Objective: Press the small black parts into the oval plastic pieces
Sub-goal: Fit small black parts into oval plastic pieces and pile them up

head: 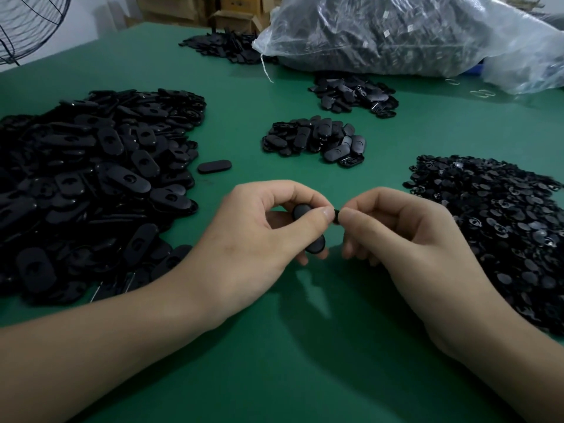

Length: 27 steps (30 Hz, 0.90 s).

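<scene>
Head view: an oval plastic piece (313,246) was held above the green worktop (274,361) by the left hand (259,227). It was pinched between the thumb and the curled fingers (305,195), and stood roughly on end. Its middle was covered by the thumb, so only its upper and lower ends could be seen.

A small black part (336,216) was pinched at the tips of the thumb and forefinger of the right hand (406,233), with the remaining fingers curled beneath. This part was held right against the edge of the oval plastic piece, just beside the left thumb tip. Whether it was seated could not be told.

A large heap of oval pieces (91,184) was spread to the left, with a lone oval piece (213,166) just beside its edge. A heap of small parts (494,221) lay to the right. A smaller pile (314,141) was seen beyond the hands and another pile (354,93) behind it. A filled clear plastic bag (412,35) lay at the far side.
</scene>
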### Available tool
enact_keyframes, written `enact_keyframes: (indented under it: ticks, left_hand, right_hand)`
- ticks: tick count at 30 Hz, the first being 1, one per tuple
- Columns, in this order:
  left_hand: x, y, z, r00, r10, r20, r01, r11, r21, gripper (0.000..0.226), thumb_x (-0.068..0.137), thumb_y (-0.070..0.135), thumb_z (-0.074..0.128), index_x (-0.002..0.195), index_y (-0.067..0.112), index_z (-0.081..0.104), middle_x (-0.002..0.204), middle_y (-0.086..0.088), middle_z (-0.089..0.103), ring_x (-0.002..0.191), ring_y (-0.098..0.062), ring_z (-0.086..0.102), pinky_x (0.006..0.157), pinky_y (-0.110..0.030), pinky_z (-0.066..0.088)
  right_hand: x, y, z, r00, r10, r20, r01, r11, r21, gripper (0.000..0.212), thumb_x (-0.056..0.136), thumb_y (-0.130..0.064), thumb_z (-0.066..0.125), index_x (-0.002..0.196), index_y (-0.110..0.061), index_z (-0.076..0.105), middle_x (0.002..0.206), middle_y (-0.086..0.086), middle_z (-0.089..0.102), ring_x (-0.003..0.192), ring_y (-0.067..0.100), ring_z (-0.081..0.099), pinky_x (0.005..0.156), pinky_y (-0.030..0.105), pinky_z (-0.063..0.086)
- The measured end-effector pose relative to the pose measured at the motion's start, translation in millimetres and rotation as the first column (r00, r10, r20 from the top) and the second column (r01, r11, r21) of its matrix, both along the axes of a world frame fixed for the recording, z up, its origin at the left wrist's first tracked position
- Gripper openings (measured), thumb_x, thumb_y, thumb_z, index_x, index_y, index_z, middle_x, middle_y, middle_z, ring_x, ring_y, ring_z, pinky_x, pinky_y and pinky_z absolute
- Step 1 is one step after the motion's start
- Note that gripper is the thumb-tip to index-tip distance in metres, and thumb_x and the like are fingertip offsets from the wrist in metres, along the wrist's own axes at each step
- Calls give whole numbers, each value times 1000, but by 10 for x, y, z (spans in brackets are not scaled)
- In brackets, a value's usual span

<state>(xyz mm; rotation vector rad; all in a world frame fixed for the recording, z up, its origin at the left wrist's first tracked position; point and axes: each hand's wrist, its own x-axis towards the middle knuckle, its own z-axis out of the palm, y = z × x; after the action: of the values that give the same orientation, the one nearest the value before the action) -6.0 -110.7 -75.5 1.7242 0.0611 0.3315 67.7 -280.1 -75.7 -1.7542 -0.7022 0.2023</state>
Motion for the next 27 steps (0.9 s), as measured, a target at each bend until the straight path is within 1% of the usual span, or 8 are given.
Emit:
enact_keyframes:
  ticks: [2, 4, 7, 9, 12, 18, 23, 27]
  left_hand:
    - [2, 7, -15, 1000, 0, -2, 0, 1000, 9, 9, 93, 15, 70, 87, 16, 77, 67, 1, 68, 63, -13, 73, 56, -19, 53]
    - [4, 10, -23, 1000, -7, -11, 7, 1000, -29, 8, 93, 15, 71, 87, 14, 77, 68, 0, 68, 66, -16, 75, 59, -20, 56]
    - [6, 6, -14, 999, -38, -15, 36, 993, -108, 7, 94, 13, 71, 91, 11, 76, 76, -10, 68, 72, -23, 78, 63, -23, 61]
    - [5, 1, -7, 998, -58, -19, 55, 990, -129, 5, 94, 12, 72, 93, 10, 76, 83, -15, 70, 72, -24, 78, 63, -24, 61]
    - [8, -6, -7, 997, -74, -27, 69, 987, -146, 4, 92, 10, 73, 93, 11, 77, 79, -11, 69, 70, -25, 78, 62, -23, 60]
    - [19, 1, -23, 996, -85, -28, 79, 985, -156, 5, 92, 13, 73, 91, 10, 76, 68, -3, 70, 70, -25, 78, 62, -24, 60]
    - [11, 7, -19, 996, -91, -7, 89, 983, -163, 4, 92, 12, 74, 88, 12, 76, 70, -3, 70, 70, -26, 78, 61, -24, 60]
    - [7, -1, -22, 995, -101, -8, 99, 986, -136, 7, 93, 11, 72, 87, 13, 75, 69, 3, 66, 68, -25, 78, 61, -24, 60]
  right_hand:
    - [13, -8, -7, 1000, -8, 17, 8, 1000, -1, 25, 84, -50, 67, 91, -27, 71, 70, -1, 72, 61, 7, 59, 58, 28, 46]
    - [29, -10, -19, 1000, -9, 15, 9, 1000, -1, 21, 85, -46, 69, 89, -26, 72, 70, -2, 72, 60, 5, 60, 56, 20, 45]
    - [40, -14, -25, 1000, -10, -10, 10, 1000, 26, 15, 86, -40, 70, 87, -25, 73, 69, -1, 72, 60, 5, 60, 55, 17, 46]
    - [43, -24, -19, 999, -4, -51, 9, 995, 100, 11, 88, -34, 74, 85, -23, 74, 67, -1, 70, 59, 6, 58, 55, 16, 45]
    - [44, -41, 1, 995, 11, -102, 6, 986, 167, 13, 86, -35, 77, 85, -22, 76, 66, 0, 66, 60, 7, 54, 56, 16, 43]
    - [17, -33, 18, 998, 8, -68, 2, 990, 142, 11, 88, -31, 74, 85, -19, 74, 66, 0, 64, 59, 7, 53, 56, 17, 44]
    - [-1, -31, 51, 998, 15, -59, -8, 993, 121, 18, 84, -35, 75, 84, -18, 73, 69, 11, 62, 59, 11, 52, 55, 21, 43]
    - [17, -47, 56, 997, 7, -75, 0, 995, 96, 13, 83, -33, 74, 87, -20, 76, 68, 4, 63, 58, 10, 53, 56, 20, 44]
